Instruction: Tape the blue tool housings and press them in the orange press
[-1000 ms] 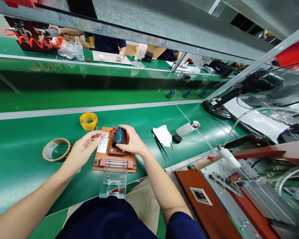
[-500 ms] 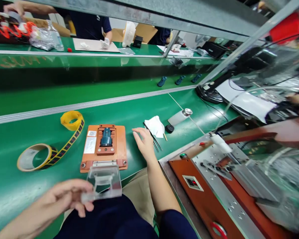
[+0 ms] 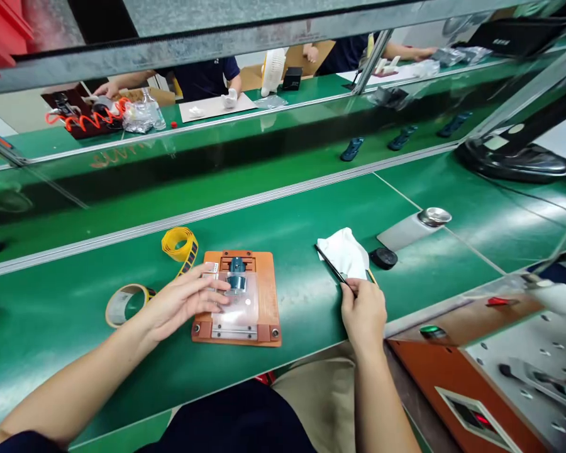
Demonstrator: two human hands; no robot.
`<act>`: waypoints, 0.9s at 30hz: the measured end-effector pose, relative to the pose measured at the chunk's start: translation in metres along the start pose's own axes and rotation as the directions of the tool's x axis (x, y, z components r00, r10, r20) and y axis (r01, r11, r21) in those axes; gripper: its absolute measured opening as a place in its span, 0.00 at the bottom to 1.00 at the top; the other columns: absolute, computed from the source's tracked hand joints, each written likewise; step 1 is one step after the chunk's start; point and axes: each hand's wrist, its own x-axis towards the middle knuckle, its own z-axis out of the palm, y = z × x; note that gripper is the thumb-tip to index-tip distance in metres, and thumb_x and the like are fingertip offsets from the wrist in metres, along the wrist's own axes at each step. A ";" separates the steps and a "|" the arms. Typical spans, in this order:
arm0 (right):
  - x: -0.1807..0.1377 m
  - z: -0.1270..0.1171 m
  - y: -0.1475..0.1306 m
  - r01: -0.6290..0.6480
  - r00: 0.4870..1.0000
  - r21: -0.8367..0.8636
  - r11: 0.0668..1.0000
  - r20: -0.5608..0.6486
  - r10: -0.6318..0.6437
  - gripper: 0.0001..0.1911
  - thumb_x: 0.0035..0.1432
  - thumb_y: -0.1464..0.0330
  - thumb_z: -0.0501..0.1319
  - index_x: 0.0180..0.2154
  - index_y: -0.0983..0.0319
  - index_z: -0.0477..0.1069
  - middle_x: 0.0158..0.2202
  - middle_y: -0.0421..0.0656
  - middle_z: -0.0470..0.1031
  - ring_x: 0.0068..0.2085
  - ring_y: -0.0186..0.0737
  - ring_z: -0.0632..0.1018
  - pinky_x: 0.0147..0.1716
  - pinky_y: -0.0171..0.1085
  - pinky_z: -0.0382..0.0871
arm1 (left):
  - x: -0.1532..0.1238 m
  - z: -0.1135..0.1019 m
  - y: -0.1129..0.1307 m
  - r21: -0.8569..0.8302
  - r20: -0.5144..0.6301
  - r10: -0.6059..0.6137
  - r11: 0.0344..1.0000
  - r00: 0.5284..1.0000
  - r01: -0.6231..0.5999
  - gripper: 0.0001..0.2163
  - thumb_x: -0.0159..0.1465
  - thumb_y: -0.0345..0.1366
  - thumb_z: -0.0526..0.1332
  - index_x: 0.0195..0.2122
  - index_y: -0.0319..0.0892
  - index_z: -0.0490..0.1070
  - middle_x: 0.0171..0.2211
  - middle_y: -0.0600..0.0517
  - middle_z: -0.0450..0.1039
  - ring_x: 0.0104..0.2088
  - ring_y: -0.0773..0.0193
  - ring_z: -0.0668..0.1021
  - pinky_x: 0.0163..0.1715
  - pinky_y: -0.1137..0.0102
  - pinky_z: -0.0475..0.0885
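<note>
On the green bench lies an orange fixture point(image 3: 266, 296) with a dark blue ribbed part point(image 3: 237, 265) seated in its middle. The fixture's hinged clear plastic cover point(image 3: 238, 314) is folded down over it, and the part shows through the cover's cut-out. My left hand point(image 3: 183, 302) is at the cover's left side, fingers stretched out and loosely apart; whether they touch it I cannot tell. My right hand point(image 3: 365, 311) pinches the near end of black tweezers point(image 3: 329, 261), whose far end lies against a crumpled white cloth point(image 3: 346, 251).
A roll of yellow label tape point(image 3: 179, 244) trails to its wider core point(image 3: 122, 305) at left. A dispenser bottle point(image 3: 408, 231) lies beyond a black cap point(image 3: 383, 258). An orange machine point(image 3: 443, 390) is at right. Several blue parts point(image 3: 352, 149) stand on the belt; co-workers' hands are beyond.
The clear cover has swung down onto the fixture, and my left hand has loosened from it. My right hand has moved to the tweezers and pinched them. The view has turned.
</note>
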 end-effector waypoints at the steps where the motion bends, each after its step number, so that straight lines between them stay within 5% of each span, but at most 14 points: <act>1: 0.000 -0.002 -0.001 -0.023 1.000 0.045 0.999 -0.017 0.024 0.17 0.65 0.56 0.53 0.37 0.62 0.71 0.35 0.51 0.74 0.40 0.52 0.73 0.43 0.49 0.66 | 0.005 -0.010 0.005 0.221 -0.025 0.133 0.967 0.991 -0.124 0.22 0.67 0.41 0.63 0.61 0.41 0.67 0.47 0.40 0.77 0.42 0.54 0.81 0.43 0.61 0.78; 3: 0.000 -0.006 -0.006 -0.088 0.994 0.157 0.984 -0.053 0.097 0.17 0.63 0.55 0.56 0.38 0.62 0.71 0.35 0.48 0.73 0.38 0.49 0.73 0.43 0.49 0.67 | 0.020 -0.032 0.017 0.703 -0.038 0.443 0.649 0.896 -0.291 0.19 0.66 0.45 0.63 0.56 0.43 0.73 0.45 0.42 0.76 0.45 0.51 0.78 0.50 0.55 0.75; 5: -0.001 -0.010 -0.016 -0.171 0.978 0.311 0.935 -0.063 0.200 0.18 0.62 0.54 0.59 0.41 0.62 0.72 0.36 0.46 0.73 0.37 0.46 0.74 0.43 0.47 0.68 | 0.041 -0.052 0.028 0.947 0.022 0.572 0.250 0.820 -0.200 0.17 0.66 0.46 0.60 0.50 0.42 0.77 0.47 0.40 0.75 0.51 0.46 0.75 0.57 0.50 0.68; 6: 0.000 -0.011 -0.022 -0.214 0.966 0.403 0.890 -0.051 0.255 0.19 0.61 0.53 0.61 0.43 0.62 0.72 0.37 0.45 0.74 0.37 0.44 0.74 0.42 0.46 0.68 | 0.052 -0.059 0.033 0.981 0.039 0.558 0.137 0.829 -0.138 0.17 0.67 0.46 0.58 0.50 0.42 0.77 0.48 0.39 0.75 0.53 0.44 0.74 0.58 0.48 0.66; 8: 0.002 -0.011 -0.036 -0.288 0.934 0.609 0.739 0.006 0.358 0.21 0.57 0.51 0.66 0.43 0.61 0.72 0.37 0.43 0.74 0.36 0.41 0.75 0.41 0.43 0.69 | 0.071 -0.069 0.039 0.993 0.035 0.471 0.080 0.881 -0.083 0.17 0.66 0.46 0.58 0.49 0.41 0.78 0.47 0.39 0.77 0.49 0.43 0.77 0.54 0.51 0.69; 12: 0.015 -0.014 -0.068 -0.380 0.881 0.882 0.280 0.252 0.401 0.23 0.48 0.53 0.74 0.39 0.59 0.73 0.32 0.38 0.71 0.32 0.35 0.74 0.38 0.40 0.71 | 0.083 -0.080 0.042 0.981 -0.017 0.450 0.182 0.893 -0.073 0.13 0.59 0.39 0.63 0.42 0.42 0.80 0.38 0.43 0.81 0.40 0.48 0.81 0.46 0.61 0.72; 15: 0.026 -0.019 -0.094 -0.415 0.886 0.905 0.095 0.378 0.269 0.20 0.50 0.53 0.73 0.40 0.58 0.76 0.33 0.39 0.72 0.34 0.35 0.75 0.43 0.42 0.74 | 0.068 -0.088 0.037 0.948 -0.072 0.495 0.304 0.866 -0.094 0.17 0.61 0.41 0.61 0.48 0.41 0.78 0.38 0.45 0.81 0.40 0.52 0.82 0.44 0.63 0.74; 20: 0.034 -0.015 -0.150 -0.438 0.899 0.892 0.114 0.438 0.029 0.15 0.54 0.54 0.72 0.39 0.54 0.77 0.36 0.40 0.76 0.37 0.39 0.77 0.46 0.46 0.75 | 0.026 -0.089 0.013 0.497 -0.289 0.487 0.812 0.824 -0.306 0.28 0.54 0.51 0.73 0.52 0.40 0.77 0.42 0.43 0.82 0.44 0.52 0.83 0.45 0.64 0.78; 27: 0.041 0.011 -0.251 -0.512 0.768 0.825 0.239 0.565 -0.303 0.17 0.52 0.58 0.75 0.41 0.58 0.77 0.37 0.43 0.81 0.38 0.41 0.82 0.45 0.43 0.78 | -0.006 -0.079 -0.014 0.237 -0.541 0.450 0.892 0.710 -0.384 0.24 0.46 0.49 0.79 0.39 0.38 0.80 0.35 0.44 0.82 0.35 0.53 0.84 0.36 0.65 0.80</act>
